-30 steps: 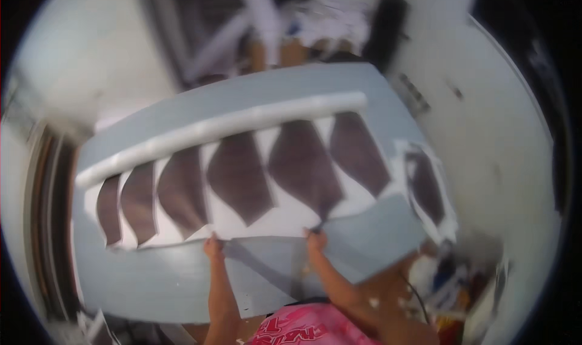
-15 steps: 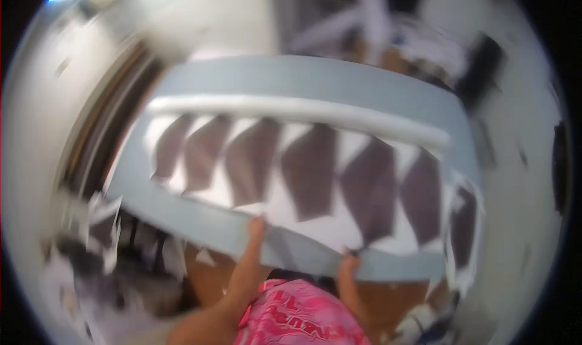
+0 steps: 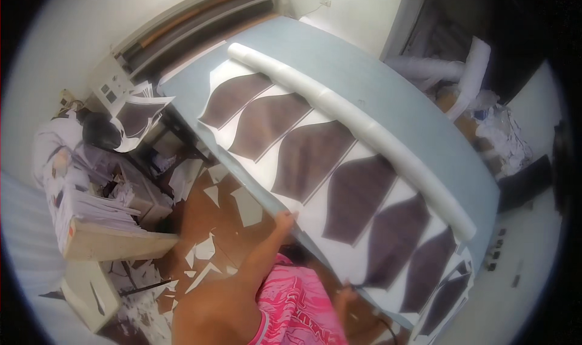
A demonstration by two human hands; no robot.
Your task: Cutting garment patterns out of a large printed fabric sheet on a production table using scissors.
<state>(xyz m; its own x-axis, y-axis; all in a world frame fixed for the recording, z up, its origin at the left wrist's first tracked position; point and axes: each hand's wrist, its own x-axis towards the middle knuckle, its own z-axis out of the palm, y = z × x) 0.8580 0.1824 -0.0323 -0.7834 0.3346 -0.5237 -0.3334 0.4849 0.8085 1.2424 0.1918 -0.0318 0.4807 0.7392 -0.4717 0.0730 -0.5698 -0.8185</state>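
A long white paper sheet (image 3: 342,254) printed with a row of several dark brown curved panels (image 3: 312,157) lies across the grey-blue table (image 3: 439,151), with a white paper roll (image 3: 351,133) along its far edge. My left hand (image 3: 286,221) pinches the sheet's near edge at the middle, where it overhangs the table. Farther to the right, my right hand (image 3: 347,293) is curled at the same edge, by a small dark thing I cannot make out. A separate narrower printed piece (image 3: 445,299) lies at the sheet's right end.
Stacked papers (image 3: 97,224) and white furniture (image 3: 133,248) crowd the left, with loose cut scraps (image 3: 245,205) on the brown floor. Beyond the table's left end is a wooden rack (image 3: 194,11). Past the far edge stand white rolls (image 3: 461,72) and crumpled paper (image 3: 497,127).
My view has swung leftward, bringing the left-side clutter into sight and slanting the table. Both hands remain at the sheet's near edge; the sheet looks about the same.
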